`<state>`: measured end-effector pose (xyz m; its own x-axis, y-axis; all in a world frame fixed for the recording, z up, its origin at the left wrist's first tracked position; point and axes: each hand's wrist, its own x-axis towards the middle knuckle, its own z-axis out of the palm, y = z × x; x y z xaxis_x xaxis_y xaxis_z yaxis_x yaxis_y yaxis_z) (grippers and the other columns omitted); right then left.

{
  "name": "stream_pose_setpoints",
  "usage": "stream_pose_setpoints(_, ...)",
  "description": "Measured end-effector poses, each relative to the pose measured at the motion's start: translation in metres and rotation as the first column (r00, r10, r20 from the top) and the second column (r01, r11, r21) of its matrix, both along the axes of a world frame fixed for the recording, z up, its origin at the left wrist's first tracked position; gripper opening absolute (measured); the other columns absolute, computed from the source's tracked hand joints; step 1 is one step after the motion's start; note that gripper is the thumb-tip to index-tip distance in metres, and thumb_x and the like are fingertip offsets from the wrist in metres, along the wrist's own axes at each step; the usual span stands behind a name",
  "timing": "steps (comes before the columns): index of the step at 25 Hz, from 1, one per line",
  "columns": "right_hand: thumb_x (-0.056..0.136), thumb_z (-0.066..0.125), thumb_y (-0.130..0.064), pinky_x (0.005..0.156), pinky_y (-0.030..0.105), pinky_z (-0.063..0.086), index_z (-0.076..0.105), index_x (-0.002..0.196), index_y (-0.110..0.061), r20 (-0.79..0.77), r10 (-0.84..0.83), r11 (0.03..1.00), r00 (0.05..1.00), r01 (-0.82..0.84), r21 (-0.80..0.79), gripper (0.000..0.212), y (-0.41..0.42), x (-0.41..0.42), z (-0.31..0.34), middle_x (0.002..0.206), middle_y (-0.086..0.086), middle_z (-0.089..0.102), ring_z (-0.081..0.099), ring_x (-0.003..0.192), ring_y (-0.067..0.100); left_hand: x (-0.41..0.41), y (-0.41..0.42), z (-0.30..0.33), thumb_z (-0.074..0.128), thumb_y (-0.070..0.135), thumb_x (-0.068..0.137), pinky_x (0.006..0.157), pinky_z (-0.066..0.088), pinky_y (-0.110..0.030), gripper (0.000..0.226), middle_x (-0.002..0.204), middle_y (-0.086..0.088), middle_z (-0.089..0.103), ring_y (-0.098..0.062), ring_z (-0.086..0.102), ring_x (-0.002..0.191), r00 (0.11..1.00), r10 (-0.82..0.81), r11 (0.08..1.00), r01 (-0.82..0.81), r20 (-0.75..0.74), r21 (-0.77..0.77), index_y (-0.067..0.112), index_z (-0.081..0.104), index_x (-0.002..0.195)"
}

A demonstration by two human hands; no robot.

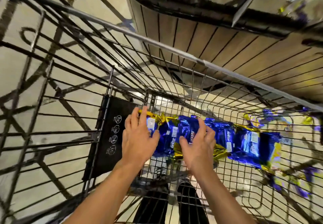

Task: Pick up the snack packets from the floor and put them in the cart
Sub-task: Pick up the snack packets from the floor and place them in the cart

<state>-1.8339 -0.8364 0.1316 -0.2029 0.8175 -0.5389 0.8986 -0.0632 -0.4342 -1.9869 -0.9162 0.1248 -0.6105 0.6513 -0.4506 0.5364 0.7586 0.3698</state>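
A strip of blue and gold snack packets lies across the inside of the wire cart, seen from above. My left hand rests on the strip's left end, fingers spread and fairly straight, thumb on a packet. Toward the middle of the strip, my right hand curls its fingers over the top edge, with the thumb on the near side. More blue and gold packets lie blurred at the cart's right end.
A black child-seat flap with white icons hangs at the cart's left end. A wood-panelled shelf base runs close behind the cart's far rim. My legs and shoes show through the wire below. Pale floor lies to the left.
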Motion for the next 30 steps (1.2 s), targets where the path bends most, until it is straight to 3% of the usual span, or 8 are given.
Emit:
stream_pose_setpoints(4,0.089,0.062,-0.034,0.112,0.041,0.034,0.023,0.151,-0.028,-0.004,0.059,0.998,0.998,-0.059,-0.016,0.073,0.009,0.013,0.055,0.150,0.005,0.020,0.030,0.136,0.025,-0.005,-0.003,0.052,0.066,0.029,0.086,0.113,0.032,-0.040,0.070,0.151,-0.003,0.033,-0.024,0.029,0.135,1.000,-0.022,1.000,0.022,-0.018,0.022,0.019,0.034,0.147)
stream_pose_setpoints(7,0.090,0.061,-0.036,0.112,0.039,0.035,0.036,0.146,-0.024,0.012,0.110,0.992,0.994,-0.110,0.066,0.063,0.008,0.024,0.116,0.146,0.004,0.031,0.036,0.133,0.024,0.001,-0.009,0.108,0.064,0.026,0.086,0.112,0.036,-0.039,0.061,0.144,-0.004,0.040,-0.024,0.034,0.131,0.991,-0.105,0.992,0.110,-0.080,0.063,0.017,0.042,0.141)
stream_pose_setpoints(11,0.088,0.059,-0.042,0.107,0.038,0.036,0.045,0.137,-0.022,0.106,0.181,0.938,0.978,-0.204,0.280,0.055,0.008,0.044,0.195,0.140,0.004,0.039,0.037,0.128,0.024,0.023,0.001,0.179,0.059,0.034,0.085,0.109,0.038,-0.040,0.058,0.140,-0.006,0.044,-0.026,0.038,0.130,0.950,-0.270,0.951,0.288,-0.157,0.109,0.016,0.047,0.138)
stream_pose_setpoints(17,0.085,0.057,-0.039,0.103,0.039,0.039,0.050,0.134,-0.021,0.216,0.149,0.865,0.965,-0.233,0.445,0.052,0.005,0.102,0.288,0.133,0.005,0.047,0.043,0.123,0.026,0.086,0.041,0.281,0.058,0.037,0.087,0.100,0.044,-0.041,0.054,0.130,-0.005,0.052,-0.027,0.046,0.121,0.826,-0.486,0.814,0.547,-0.285,0.198,0.018,0.046,0.137)
stream_pose_setpoints(21,0.085,0.057,-0.039,0.099,0.042,0.042,0.049,0.133,-0.020,0.229,0.075,0.835,0.970,-0.187,0.517,0.053,0.000,0.161,0.320,0.134,0.006,0.046,0.044,0.122,0.028,0.148,0.053,0.316,0.056,0.036,0.088,0.099,0.045,-0.043,0.055,0.133,-0.006,0.051,-0.029,0.047,0.122,0.723,-0.592,0.706,0.679,-0.358,0.204,0.019,0.044,0.140)
stream_pose_setpoints(30,0.085,0.059,-0.034,0.096,0.043,0.044,0.050,0.133,-0.020,0.137,-0.095,0.794,0.986,-0.008,0.608,0.051,-0.064,0.353,0.356,0.132,0.005,0.047,0.044,0.120,0.028,0.342,0.009,0.344,0.056,0.032,0.087,0.097,0.044,-0.042,0.055,0.133,-0.007,0.051,-0.030,0.047,0.122,0.594,-0.692,0.548,0.802,-0.410,0.238,0.017,0.044,0.139)
